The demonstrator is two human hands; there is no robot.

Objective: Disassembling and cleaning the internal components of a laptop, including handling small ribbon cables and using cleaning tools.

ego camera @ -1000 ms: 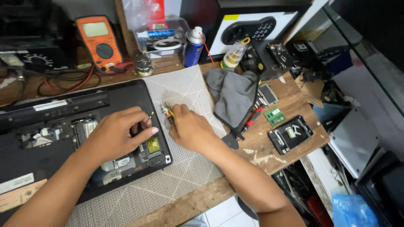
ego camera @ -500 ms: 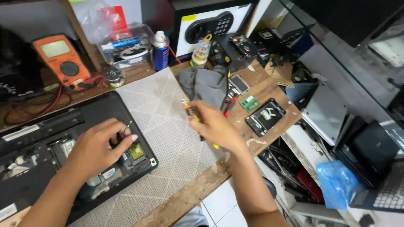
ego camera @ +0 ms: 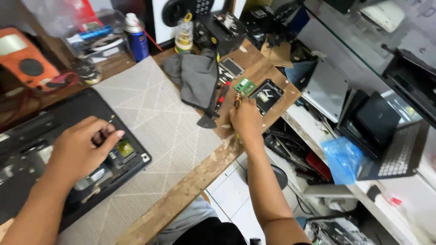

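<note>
Down at the workbench, the left hand (ego camera: 84,147) rested over the opened black laptop base (ego camera: 68,159), its fingers curled together and pinching a small thin brass-coloured part (ego camera: 110,119) between thumb and forefinger, just above the exposed boards near the base's right edge. Well apart from it, the right hand (ego camera: 246,120) lay at the far right edge of the wooden table (ego camera: 190,181), closed around a screwdriver (ego camera: 236,100) whose yellowish tip end stuck up past the knuckles. That hand sat just beside a black hard drive (ego camera: 267,95) and a small green circuit board (ego camera: 245,86), with a red-handled tool (ego camera: 222,95) lying close on its left. A crumpled grey cloth (ego camera: 195,77) lay partly on the pale patterned mat (ego camera: 159,122) that covered the middle of the table, between the two hands. Further back stood a blue spray can (ego camera: 135,37), a small clear bottle (ego camera: 184,36) and an orange multimeter (ego camera: 25,61). Off the table's right side, shelves held grey and black laptops (ego camera: 377,122) and a blue plastic bag (ego camera: 343,156).
</note>
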